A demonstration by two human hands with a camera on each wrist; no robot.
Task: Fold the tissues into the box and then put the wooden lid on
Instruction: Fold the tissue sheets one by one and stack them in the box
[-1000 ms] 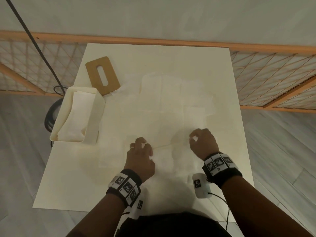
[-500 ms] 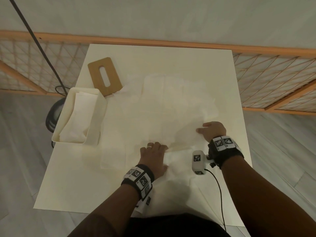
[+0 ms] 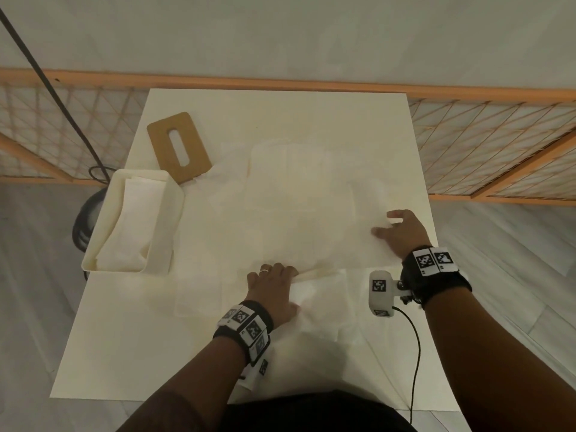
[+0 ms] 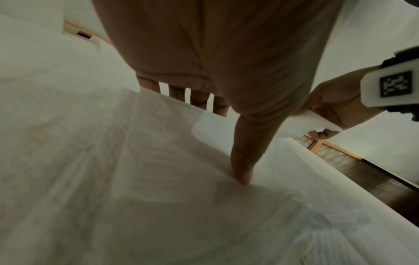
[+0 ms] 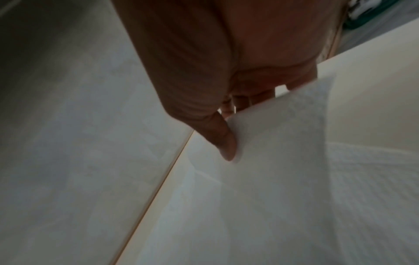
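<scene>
Several white tissues point(image 3: 311, 194) lie spread over the cream table point(image 3: 124, 338). My left hand point(image 3: 280, 285) is at the front centre, with a tissue point(image 4: 158, 143) between its thumb point(image 4: 244, 152) and its fingers point(image 4: 197, 96). My right hand point(image 3: 396, 232) is near the right edge and pinches a tissue sheet point(image 5: 283, 134) under its thumb point(image 5: 224, 143). At the left edge the open cream box point(image 3: 162, 241) holds folded tissues point(image 3: 131, 226). The wooden lid point(image 3: 159, 135), with a slot, lies flat behind the box.
An orange wooden lattice railing point(image 3: 498, 145) runs behind and beside the table. A black cable point(image 3: 46, 76) hangs down at the left towards a dark round object point(image 3: 82, 226) on the floor. A thin cable point(image 3: 416, 353) trails from my right wrist camera point(image 3: 381, 291).
My right hand has moved right and away from me, drawing the tissue edge out with it. My left hand has shifted slightly right and stays low at the front centre.
</scene>
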